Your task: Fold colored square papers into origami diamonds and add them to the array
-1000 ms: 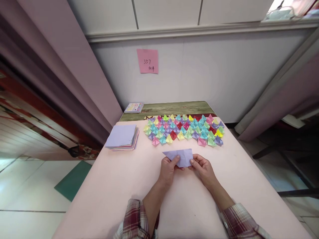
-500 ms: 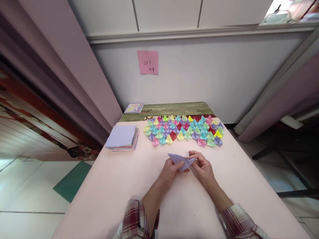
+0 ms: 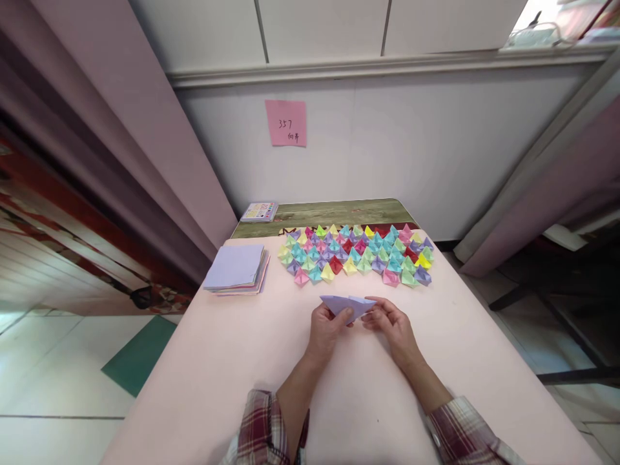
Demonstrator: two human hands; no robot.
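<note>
A lavender sheet of origami paper (image 3: pixel 345 307), folded to a roughly triangular shape, is held above the table's middle. My left hand (image 3: pixel 325 330) is closed on its left part, thumb pressed on the near face. The fingers of my right hand (image 3: pixel 393 326) are bent around the paper's right corner, thumb and fingertips close together there. Beyond both hands lie rows of small folded paper boats (image 3: pixel 349 266) in many colours. To the left rests a stack of square paper sheets (image 3: pixel 236 266), a lavender one on top.
The table (image 3: pixel 271 336) has a pale pink cover, with a green wood-patterned strip (image 3: pixel 334 210) at its far end. A printed packet (image 3: pixel 260 211) sits on the far left corner. Behind stands a white wall with a pink note (image 3: pixel 285 123). Curtains hang on both sides.
The folded paper's right flap has swung up and its top edge now looks straighter and more level. My right fingers have shifted slightly along its right corner. My left hand keeps its grip.
</note>
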